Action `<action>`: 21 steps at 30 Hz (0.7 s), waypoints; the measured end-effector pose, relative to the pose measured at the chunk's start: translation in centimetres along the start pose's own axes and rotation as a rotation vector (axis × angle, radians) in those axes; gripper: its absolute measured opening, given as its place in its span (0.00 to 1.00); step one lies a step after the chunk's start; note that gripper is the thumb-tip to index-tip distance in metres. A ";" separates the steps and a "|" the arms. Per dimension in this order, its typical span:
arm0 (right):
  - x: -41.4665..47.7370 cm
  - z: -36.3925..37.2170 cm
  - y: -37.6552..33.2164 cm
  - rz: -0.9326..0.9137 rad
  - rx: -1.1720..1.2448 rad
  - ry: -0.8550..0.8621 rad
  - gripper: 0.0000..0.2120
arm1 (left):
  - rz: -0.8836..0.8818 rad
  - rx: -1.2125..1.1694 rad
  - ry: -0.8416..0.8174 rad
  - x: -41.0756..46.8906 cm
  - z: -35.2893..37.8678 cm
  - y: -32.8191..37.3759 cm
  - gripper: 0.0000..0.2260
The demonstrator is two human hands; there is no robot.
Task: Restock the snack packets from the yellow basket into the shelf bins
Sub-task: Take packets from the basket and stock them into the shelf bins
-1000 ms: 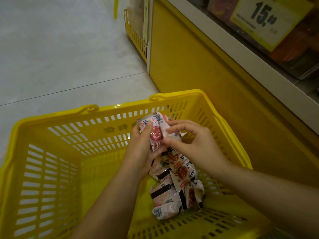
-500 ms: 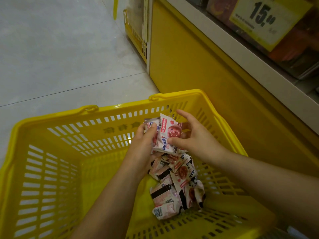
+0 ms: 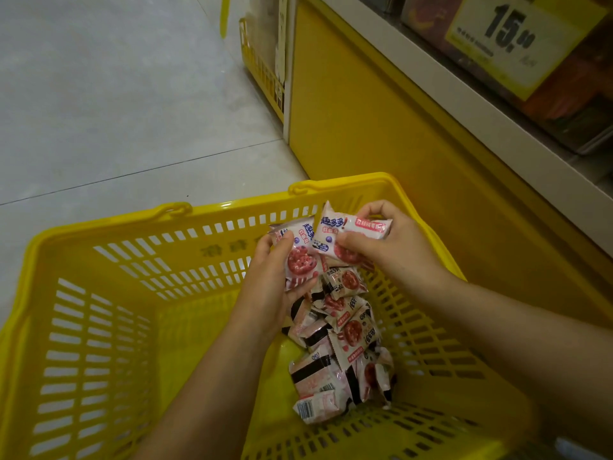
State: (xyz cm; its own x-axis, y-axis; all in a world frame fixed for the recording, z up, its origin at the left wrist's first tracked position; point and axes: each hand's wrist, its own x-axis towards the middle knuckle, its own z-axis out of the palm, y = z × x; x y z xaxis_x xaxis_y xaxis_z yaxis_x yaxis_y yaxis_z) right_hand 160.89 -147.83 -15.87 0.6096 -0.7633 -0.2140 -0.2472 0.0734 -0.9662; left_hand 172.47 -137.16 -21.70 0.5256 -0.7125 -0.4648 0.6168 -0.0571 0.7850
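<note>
Grey floor (image 3: 116, 94) beyond the yellow basket (image 3: 99, 229). Gripped one snack packet (image 3: 300, 260), left hand (image 3: 268, 287) curled round it — pinched a second packet (image 3: 351, 227) in the right hand (image 3: 398, 250), above the basket's heap (image 3: 338, 346).

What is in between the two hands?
Head view: two snack packets fill the gap. The left hand holds the lower packet; the right hand pinches the upper packet, which overlaps it.
</note>
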 end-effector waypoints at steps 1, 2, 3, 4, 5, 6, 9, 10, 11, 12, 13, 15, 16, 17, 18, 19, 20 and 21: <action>-0.1 0.2 0.0 0.028 0.014 0.013 0.14 | 0.000 0.002 -0.004 0.0 0.1 0.0 0.07; -0.1 0.3 0.1 0.047 0.022 0.021 0.15 | 0.001 0.002 -0.009 -0.1 0.1 0.0 0.08; -0.2 0.4 0.2 0.050 0.012 0.031 0.15 | 0.002 0.001 -0.013 -0.1 0.1 0.0 0.09; -0.2 0.4 0.3 0.036 -0.014 0.045 0.15 | 0.002 0.000 -0.016 -0.2 0.1 0.0 0.10; -0.2 0.5 0.3 0.018 -0.038 0.054 0.14 | 0.002 0.001 -0.020 -0.3 0.1 0.0 0.11; -0.3 0.6 0.4 -0.001 -0.049 0.057 0.13 | 0.003 0.000 -0.026 -0.4 0.1 0.0 0.14; -0.4 1.3 0.8 -0.033 -0.033 0.045 0.11 | 0.022 -0.003 -0.050 -0.6 0.3 0.2 0.25; -0.5 1.6 0.9 -0.039 -0.036 0.039 0.11 | 0.037 0.012 -0.056 -0.6 0.4 0.3 0.27; -0.5 1.8 1.0 -0.042 -0.053 0.024 0.11 | 0.057 0.030 -0.062 -0.7 0.5 0.3 0.27; -0.4 1.9 1.0 -0.041 -0.078 -0.004 0.11 | 0.077 0.048 -0.061 -0.7 0.4 0.3 0.26; -0.2 1.8 1.0 -0.038 -0.103 -0.040 0.11 | 0.093 0.065 -0.046 -0.6 0.3 0.4 0.25; 0.5 1.1 1.2 -0.025 -0.170 -0.056 0.09 | 0.120 0.116 0.026 -0.4 -0.5 0.4 0.27; 1.0 0.6 1.5 -0.021 -0.254 -0.041 0.07 | 0.134 0.159 0.066 -0.3 -1.0 0.5 0.30; 1.5 -0.1 1.9 -0.014 -0.390 -0.040 0.07 | 0.149 0.212 0.098 -0.3 -1.5 0.6 0.32; 1.9 -0.6 2.6 0.010 -0.551 -0.073 0.09 | 0.169 0.266 0.119 -0.3 -2.0 0.7 0.34; 2.2 -1.0 3.4 0.054 -0.704 -0.137 0.12 | 0.191 0.315 0.131 -0.3 -2.4 0.7 0.34; 2.3 -1.1 4.4 0.105 -0.824 -0.214 0.15 | 0.204 0.355 0.139 -0.4 -2.7 0.8 0.34; 2.3 -1.1 5.3 0.147 -0.909 -0.283 0.17 | 0.209 0.387 0.147 -0.4 -3.0 0.8 0.34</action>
State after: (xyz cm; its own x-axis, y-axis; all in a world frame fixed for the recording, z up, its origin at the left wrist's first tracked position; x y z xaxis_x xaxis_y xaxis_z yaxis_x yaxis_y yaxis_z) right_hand 160.22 -149.92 -21.29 0.6557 -0.5946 -0.4653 -0.7521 -0.4605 -0.4715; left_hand 174.50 -134.84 -22.15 0.7098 -0.6316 -0.3119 0.2393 -0.2002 0.9501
